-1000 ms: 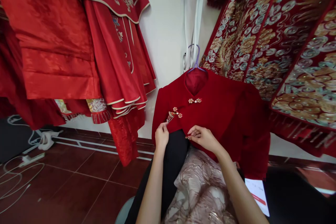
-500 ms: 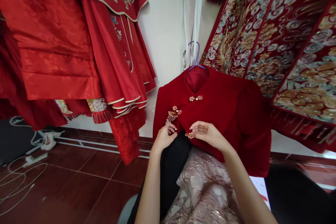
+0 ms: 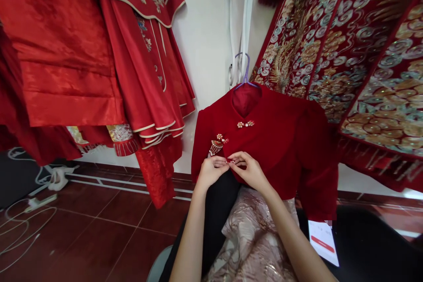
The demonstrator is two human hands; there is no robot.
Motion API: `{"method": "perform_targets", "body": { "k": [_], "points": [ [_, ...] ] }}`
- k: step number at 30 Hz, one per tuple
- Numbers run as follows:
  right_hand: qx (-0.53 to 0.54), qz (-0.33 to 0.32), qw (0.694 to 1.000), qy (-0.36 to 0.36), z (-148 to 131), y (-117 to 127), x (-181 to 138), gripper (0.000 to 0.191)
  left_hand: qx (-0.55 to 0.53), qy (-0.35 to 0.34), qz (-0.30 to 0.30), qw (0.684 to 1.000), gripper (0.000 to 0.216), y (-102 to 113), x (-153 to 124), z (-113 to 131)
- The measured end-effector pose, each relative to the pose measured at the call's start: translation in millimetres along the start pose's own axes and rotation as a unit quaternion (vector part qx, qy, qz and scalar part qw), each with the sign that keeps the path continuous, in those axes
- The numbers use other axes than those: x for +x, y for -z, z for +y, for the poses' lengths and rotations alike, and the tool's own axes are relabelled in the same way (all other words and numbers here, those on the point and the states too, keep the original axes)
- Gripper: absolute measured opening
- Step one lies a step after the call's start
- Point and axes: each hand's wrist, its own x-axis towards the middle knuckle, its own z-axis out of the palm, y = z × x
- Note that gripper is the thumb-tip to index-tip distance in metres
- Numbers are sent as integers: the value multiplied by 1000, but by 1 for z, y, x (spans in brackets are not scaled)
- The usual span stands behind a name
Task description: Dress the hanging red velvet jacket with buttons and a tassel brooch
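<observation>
A red velvet jacket [image 3: 277,141] hangs on a purple hanger [image 3: 246,75]. Pearl-and-gold beading forms a closed frog fastener [image 3: 245,124] near its collar. Lower left on the jacket sits a fan-shaped beaded ornament [image 3: 216,146] with tassels. Just below it, my left hand [image 3: 213,171] pinches the jacket's front edge. My right hand [image 3: 248,169] is closed in a pinch on a small beaded frog fastener [image 3: 231,162]. The fingertips of both hands meet there and hide most of the fastener.
Red garments [image 3: 142,61] hang at left, and a heavily embroidered red garment [image 3: 330,53] at right. A shiny pinkish fabric [image 3: 247,238] covers my lap. A phone [image 3: 322,242] with a lit screen rests on a black surface at right. Cables [image 3: 29,224] lie on the tiled floor.
My right hand has moved left with the lower beaded fastener, bringing the jacket flap across to my left hand. More of the phone now shows.
</observation>
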Motion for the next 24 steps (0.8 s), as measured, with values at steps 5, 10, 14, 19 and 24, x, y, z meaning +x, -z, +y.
{"method": "perform_targets", "body": {
  "k": [5,10,14,19,24],
  "points": [
    [-29,19,999,25,-6,-1,0,13,-12,-4,-1,1000,20,3,0,-4],
    [-108,23,993,49,-15,-3,-3,14,21,-20,12,1000,19,0,-1,-2],
    [-164,10,985,51,-15,-5,-4,24,53,-29,40,997,13,-5,-2,0],
    [-213,13,977,23,-9,-10,-4,35,86,-18,57,995,13,-9,-4,6],
    [-257,15,965,43,-4,-16,-7,40,112,-3,60,992,15,-12,-8,12]
  ]
}}
